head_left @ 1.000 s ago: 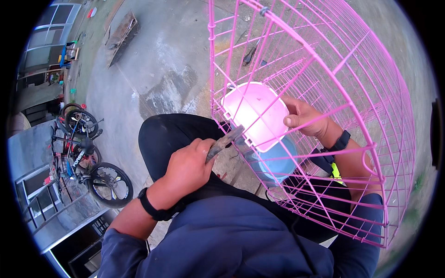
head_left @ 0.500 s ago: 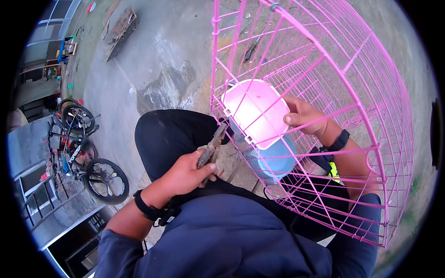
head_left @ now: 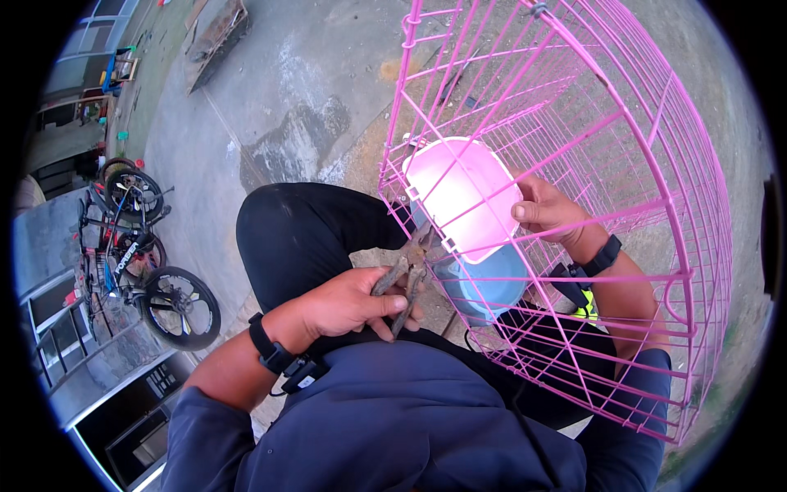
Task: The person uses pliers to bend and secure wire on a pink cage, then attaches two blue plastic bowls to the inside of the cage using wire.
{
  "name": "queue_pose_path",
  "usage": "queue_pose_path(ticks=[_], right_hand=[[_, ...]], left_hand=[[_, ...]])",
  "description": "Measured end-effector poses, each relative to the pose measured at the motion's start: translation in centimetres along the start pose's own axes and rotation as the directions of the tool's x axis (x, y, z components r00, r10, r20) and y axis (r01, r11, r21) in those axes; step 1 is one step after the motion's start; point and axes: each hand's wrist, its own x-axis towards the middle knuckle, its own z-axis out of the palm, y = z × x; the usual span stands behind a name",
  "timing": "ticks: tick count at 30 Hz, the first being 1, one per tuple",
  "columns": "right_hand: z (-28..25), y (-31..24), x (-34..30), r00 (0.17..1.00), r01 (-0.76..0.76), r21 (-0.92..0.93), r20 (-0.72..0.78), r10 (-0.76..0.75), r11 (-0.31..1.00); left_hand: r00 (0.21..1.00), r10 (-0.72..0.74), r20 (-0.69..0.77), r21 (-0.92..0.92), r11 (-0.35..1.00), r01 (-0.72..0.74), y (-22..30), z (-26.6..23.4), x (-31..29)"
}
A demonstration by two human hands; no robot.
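A pink wire cage (head_left: 635, 131) leans across my right side and lap. Behind its bars my right hand (head_left: 551, 215) grips the right edge of a shallow pink plastic tray (head_left: 461, 193) with a white rim, thumb on top. The tray's left edge, with small tabs, rests close to the cage's side wires. My left hand (head_left: 354, 303) is closed around the handles of worn pliers (head_left: 416, 256); the handles are spread and the jaws are at the wires near the tray's lower left corner. Below the tray shows a blue plastic container (head_left: 485, 283).
My bent left knee (head_left: 287, 234) in black trousers lies beside the pliers. Bicycles (head_left: 135, 254) stand at the left by the building. Farther off on the concrete is a worn trough-like object (head_left: 217, 47). A dark tool lies on the ground beyond the cage.
My left hand and the pliers have moved right, up to the cage wires, and the pliers' handles have spread. The cage and tray have shifted slightly right.
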Motion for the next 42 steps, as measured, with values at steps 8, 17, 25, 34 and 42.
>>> queue_pose_path(ticks=[8, 17, 25, 34, 42], right_hand=[[0.3, -0.1, 0.0, 1.0, -0.02, 0.048, 0.005, 0.02, 0.999], [0.0, 0.5, -0.1, 1.0, -0.011, 0.106, 0.003, 0.011, 0.994], [0.2, 0.5, -0.3, 0.999, -0.034, 0.13, -0.004, 0.034, 0.991], [-0.1, 1.0, -0.4, 0.999, -0.04, 0.114, -0.023, 0.043, 0.993], [0.5, 0.6, -0.6, 0.995, -0.1, 0.122, -0.004, 0.101, 0.988]], left_hand=[[1.0, -0.013, -0.005, 0.108, 0.994, 0.014, 0.3, 0.0, 0.5], [0.995, 0.064, -0.081, 0.132, 0.99, -0.053, -0.2, 1.0, 1.0], [0.988, 0.084, -0.131, 0.137, 0.988, -0.066, -0.2, 0.8, 0.8], [0.969, 0.077, -0.234, 0.378, 0.926, 0.018, -0.1, -0.5, 0.1], [0.984, -0.026, -0.176, 0.271, 0.96, 0.074, 1.1, 0.5, -0.2]])
